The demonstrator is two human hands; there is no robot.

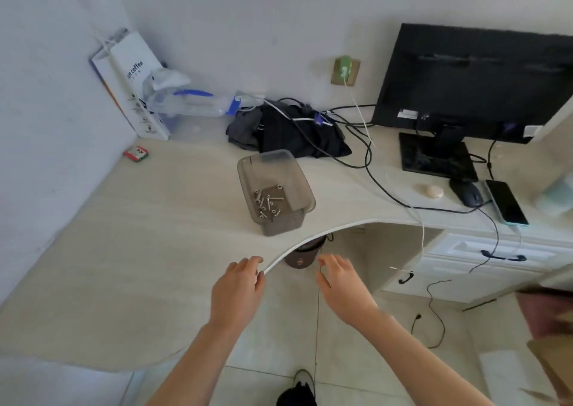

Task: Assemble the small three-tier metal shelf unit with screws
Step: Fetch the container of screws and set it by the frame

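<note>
Both arms reach fwd; left hand (238, 284) and right hand (341, 284) side by side, apart, fingers loosely curled, holding nothing.

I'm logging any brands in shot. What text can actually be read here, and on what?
"coffee", preceded by a cut-off "n": on the white paper bag standing in the desk corner.
Smaller print lower on that bag: too small to read.
Stickers on the monitor: blurred.
Small red and green packet: unreadable.

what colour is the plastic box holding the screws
Smoky grey and see-through, best seen in the head view: the plastic box with the screws inside.
</note>
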